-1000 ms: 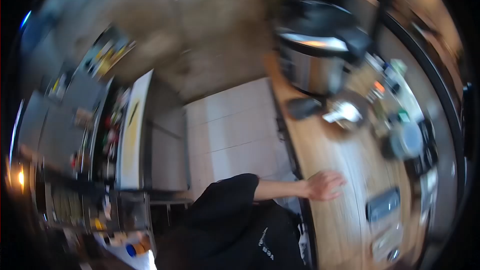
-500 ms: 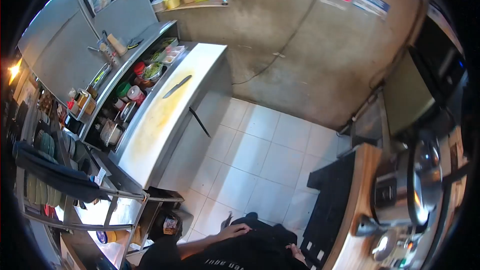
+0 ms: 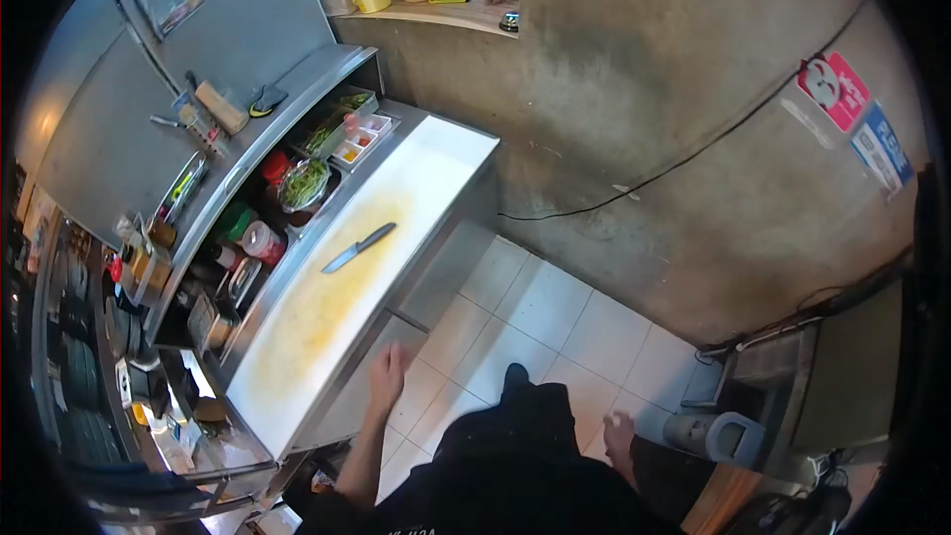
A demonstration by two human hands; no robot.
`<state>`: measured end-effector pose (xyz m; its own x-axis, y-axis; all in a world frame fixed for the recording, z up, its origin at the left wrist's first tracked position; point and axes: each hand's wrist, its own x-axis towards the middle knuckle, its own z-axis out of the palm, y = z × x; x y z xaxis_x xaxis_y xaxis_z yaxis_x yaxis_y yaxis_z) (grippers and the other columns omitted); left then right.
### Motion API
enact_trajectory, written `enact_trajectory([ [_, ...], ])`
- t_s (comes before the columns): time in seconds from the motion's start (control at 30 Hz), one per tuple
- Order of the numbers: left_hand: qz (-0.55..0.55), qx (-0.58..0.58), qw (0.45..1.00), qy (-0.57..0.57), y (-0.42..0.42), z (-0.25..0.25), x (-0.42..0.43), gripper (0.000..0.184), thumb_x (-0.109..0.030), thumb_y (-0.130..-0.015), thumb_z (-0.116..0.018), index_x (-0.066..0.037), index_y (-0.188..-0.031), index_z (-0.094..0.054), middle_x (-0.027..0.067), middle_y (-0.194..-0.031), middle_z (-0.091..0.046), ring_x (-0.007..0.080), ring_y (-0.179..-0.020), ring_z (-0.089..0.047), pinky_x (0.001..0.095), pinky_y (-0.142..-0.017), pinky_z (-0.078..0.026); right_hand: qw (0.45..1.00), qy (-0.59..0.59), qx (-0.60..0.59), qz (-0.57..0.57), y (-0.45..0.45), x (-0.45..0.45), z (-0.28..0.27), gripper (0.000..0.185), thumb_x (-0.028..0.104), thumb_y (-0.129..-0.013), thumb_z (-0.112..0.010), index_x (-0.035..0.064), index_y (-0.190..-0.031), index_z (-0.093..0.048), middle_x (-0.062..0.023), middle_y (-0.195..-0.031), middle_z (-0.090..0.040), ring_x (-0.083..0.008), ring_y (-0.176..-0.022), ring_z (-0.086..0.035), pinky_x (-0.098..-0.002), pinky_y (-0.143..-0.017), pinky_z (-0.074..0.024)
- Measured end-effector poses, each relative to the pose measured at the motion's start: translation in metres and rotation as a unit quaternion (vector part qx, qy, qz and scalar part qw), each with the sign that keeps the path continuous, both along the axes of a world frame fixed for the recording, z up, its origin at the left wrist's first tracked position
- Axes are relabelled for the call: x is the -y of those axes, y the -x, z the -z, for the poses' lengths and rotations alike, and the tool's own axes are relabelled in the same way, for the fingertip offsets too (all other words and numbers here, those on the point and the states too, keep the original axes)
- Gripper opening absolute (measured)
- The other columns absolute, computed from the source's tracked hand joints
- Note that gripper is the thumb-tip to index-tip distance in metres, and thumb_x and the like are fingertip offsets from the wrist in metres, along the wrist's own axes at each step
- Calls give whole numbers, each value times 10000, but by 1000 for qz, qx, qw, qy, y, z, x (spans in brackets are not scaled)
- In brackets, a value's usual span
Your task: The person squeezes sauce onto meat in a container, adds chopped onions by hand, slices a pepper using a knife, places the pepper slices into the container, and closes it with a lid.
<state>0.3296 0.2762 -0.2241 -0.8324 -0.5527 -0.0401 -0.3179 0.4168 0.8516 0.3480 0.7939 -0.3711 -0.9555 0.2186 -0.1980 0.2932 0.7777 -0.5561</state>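
My left hand (image 3: 389, 374) hangs in front of the counter's near side, with loosely curled fingers and nothing visible in it. On the right, my right hand (image 3: 619, 433) is low beside my body, its fingers bent and apart, holding nothing that I can see. The closest work surface to my left hand is a long white cutting board (image 3: 297, 362) with yellow stains. A knife with a dark handle (image 3: 359, 248) lies on that board, out of reach of both hands as they hang now.
Behind the board, a recessed rail holds a bowl of greens (image 3: 304, 184), a sectioned white tray (image 3: 361, 142) and several jars. A wall (image 3: 634, 139) stands ahead. At the right are a grey bin (image 3: 708, 433) and a wooden tabletop (image 3: 728, 500). Two people show through the opening.
My view has turned right and come nearer to the cutting board. Both hands have moved away from the front of my body, out to the sides. The pots at the right have left view.
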Motion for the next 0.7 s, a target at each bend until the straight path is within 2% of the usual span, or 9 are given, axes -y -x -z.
enact_trajectory([
  [0.07, 17, -59, 998, -12, 129, -39, 22, 414, -337, -1016, -456, -12, -834, -638, 63, -673, -595, 152, -632, -529, 337, -607, -439, 989, 143, -40, 27, 100, 32, -39, 349, 216, -858, -684, -16, -1107, -606, -207, -1096, -612, -341, -1011, -616, -414, -845, -513],
  [0.2, 114, -162, 977, -73, 372, -154, 56, 364, -321, -1017, -442, -15, -956, -628, 57, -812, -647, 138, -733, -626, 277, -587, -519, 982, 185, -43, -19, 227, 76, -132, 334, 217, -889, -665, -1, -1134, -604, -181, -1147, -622, -294, -966, -651, -370, -818, -529],
  [0.3, 206, -165, 953, -148, 548, -220, 83, 317, -357, -1002, -464, -68, -974, -591, 56, -877, -644, 124, -767, -597, 280, -588, -487, 979, 202, -15, 32, 273, 73, -119, 336, 221, -895, -666, 5, -1146, -609, -176, -1135, -642, -282, -978, -654, -367, -824, -526],
  [0.33, 156, -191, 954, -173, 607, -231, 82, 342, -391, -990, -482, -65, -1034, -575, 49, -936, -643, 125, -786, -591, 297, -608, -487, 981, 184, 2, 67, 269, 64, -110, 339, 224, -894, -669, 4, -1146, -612, -179, -1117, -654, -277, -992, -651, -366, -828, -525],
  [0.43, 145, -221, 958, -114, 780, -252, 107, 399, -426, -976, -501, -61, -1114, -583, 78, -987, -642, 148, -823, -583, 332, -673, -506, 985, 91, -3, 149, 243, 37, -71, 310, 213, -890, -660, -24, -1088, -627, -199, -1047, -672, -274, -980, -651, -356, -822, -517],
  [0.47, 115, -171, 974, -93, 831, -260, 113, 424, -421, -947, -522, -36, -1112, -587, 91, -966, -637, 164, -804, -595, 341, -648, -508, 993, 27, -73, 84, 205, 0, -6, 315, 212, -891, -655, -34, -1086, -625, -207, -1058, -670, -275, -998, -646, -360, -843, -507],
  [0.53, 88, -126, 985, -75, 909, -271, 124, 450, -416, -919, -543, -11, -1109, -591, 105, -945, -633, 181, -784, -607, 350, -622, -510, 935, -348, -12, -71, 133, -50, 75, 291, 246, -803, -630, 63, -1029, -640, -185, -993, -646, -373, -1066, -580, -456, -937, -459],
  [0.6, 111, -45, 987, -106, 966, -262, 134, 460, -409, -885, -569, 15, -1059, -610, 123, -936, -633, 216, -793, -636, 367, -593, -527, 971, -140, 187, 53, 142, -7, 31, 283, 241, -811, -631, 60, -1028, -639, -179, -976, -648, -363, -1032, -589, -451, -911, -468],
  [0.7, 123, 54, 990, -43, 1034, -240, 146, 434, -379, -876, -575, 17, -1049, -618, 148, -932, -631, 244, -788, -645, 381, -557, -541, 953, -9, 278, 123, 185, 46, 2, 270, 233, -824, -633, 55, -1027, -638, -171, -951, -650, -349, -980, -603, -444, -872, -481],
])
